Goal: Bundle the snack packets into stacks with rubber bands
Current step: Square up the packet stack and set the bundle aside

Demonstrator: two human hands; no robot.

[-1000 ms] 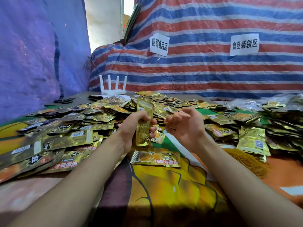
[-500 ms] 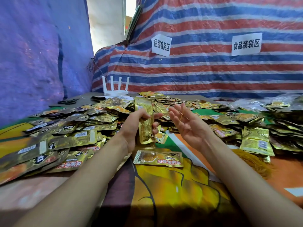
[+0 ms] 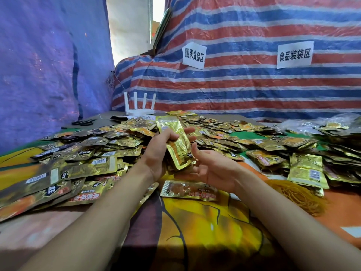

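My left hand [image 3: 159, 153] grips a small stack of gold snack packets [image 3: 175, 141], held upright and leaning a little to the right above the table. My right hand [image 3: 213, 167] lies palm up just under and right of the stack's lower end, fingers relaxed, thumb close to the packets. I cannot make out a rubber band on the fingers. A single gold packet [image 3: 188, 190] lies flat on the cloth below both hands. A heap of yellow rubber bands [image 3: 295, 194] sits to the right of my right forearm.
Loose gold and dark packets [image 3: 84, 153] cover the table left, back and right. More gold packets [image 3: 306, 169] lie at the right. A white router [image 3: 139, 106] and black scissors [image 3: 84, 122] stand at the back left. Striped tarp with two paper signs forms the backdrop.
My right hand dropped from beside the stack and turned palm up beneath its lower end. The stack in my left hand tilted toward the right.
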